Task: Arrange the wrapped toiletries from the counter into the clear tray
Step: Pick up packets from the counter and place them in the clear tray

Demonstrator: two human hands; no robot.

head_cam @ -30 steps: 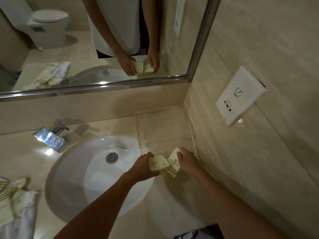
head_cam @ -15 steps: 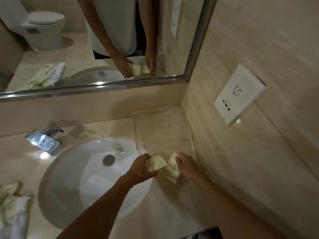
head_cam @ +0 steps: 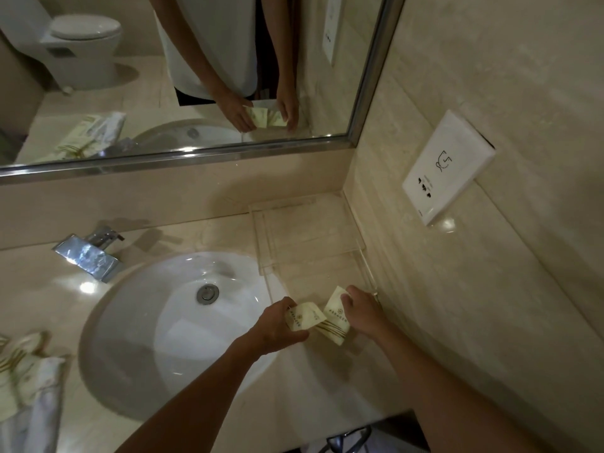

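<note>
Little has changed: left hand [head_cam: 277, 325] and right hand [head_cam: 361, 310] each still grip a packet [head_cam: 303, 317] at the empty tray's [head_cam: 327, 230] near edge.

Two bare arms reach out from the bottom of the view, and both point up and away from the person. The left arm comes in from low on the left and slants to the right. The left hand [head_cam: 281, 325] is turned with its back up, and its fingers and thumb are pinched closed on a small yellow packet [head_cam: 304, 317]. The right arm comes in from the lower right and slants to the left. The right hand [head_cam: 362, 310] is also back up, and its fingertips are curled down on a second packet [head_cam: 335, 317]. The two hands are close together, side by side, not touching.
</note>
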